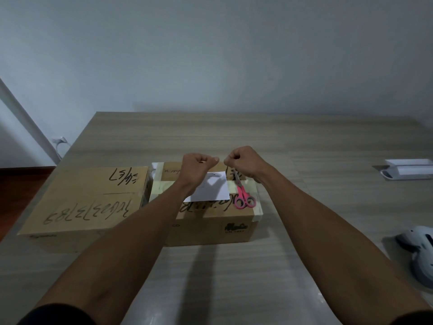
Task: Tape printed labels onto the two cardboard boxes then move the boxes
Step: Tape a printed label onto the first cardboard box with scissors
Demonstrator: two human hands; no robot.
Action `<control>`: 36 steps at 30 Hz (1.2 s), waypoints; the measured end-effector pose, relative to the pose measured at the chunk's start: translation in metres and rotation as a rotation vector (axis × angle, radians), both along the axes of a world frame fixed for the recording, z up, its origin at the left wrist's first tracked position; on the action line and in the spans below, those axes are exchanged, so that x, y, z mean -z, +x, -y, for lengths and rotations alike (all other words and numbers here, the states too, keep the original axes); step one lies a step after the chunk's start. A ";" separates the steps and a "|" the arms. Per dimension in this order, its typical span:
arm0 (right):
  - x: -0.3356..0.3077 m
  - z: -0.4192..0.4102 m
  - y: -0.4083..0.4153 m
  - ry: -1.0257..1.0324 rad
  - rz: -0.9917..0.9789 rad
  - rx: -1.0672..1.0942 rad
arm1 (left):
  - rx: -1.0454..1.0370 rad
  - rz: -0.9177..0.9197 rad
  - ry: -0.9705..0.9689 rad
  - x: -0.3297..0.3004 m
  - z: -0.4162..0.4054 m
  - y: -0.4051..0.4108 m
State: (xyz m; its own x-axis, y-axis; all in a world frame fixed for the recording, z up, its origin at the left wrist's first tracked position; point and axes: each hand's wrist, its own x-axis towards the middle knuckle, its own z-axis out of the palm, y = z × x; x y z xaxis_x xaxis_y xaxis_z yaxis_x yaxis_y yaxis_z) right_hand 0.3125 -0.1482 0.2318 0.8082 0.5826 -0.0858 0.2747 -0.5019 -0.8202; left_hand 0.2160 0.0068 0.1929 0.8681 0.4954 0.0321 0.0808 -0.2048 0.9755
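Both fists, left hand (195, 164) and right hand (241, 159), are held curled above the right cardboard box (210, 221); any tape between them cannot be discerned. The loose printed label (210, 190) may be shifted.
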 end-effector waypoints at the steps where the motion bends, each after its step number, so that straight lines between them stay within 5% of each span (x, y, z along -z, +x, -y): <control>1: 0.000 0.001 0.001 -0.008 -0.004 -0.005 | 0.001 -0.007 0.010 0.003 0.000 0.002; 19: 0.038 -0.030 0.047 -0.455 -0.016 -0.032 | -0.210 -0.339 0.321 0.052 0.002 0.044; 36: 0.038 -0.042 0.048 -0.557 0.079 -0.015 | -0.212 -0.445 0.520 0.051 0.008 0.050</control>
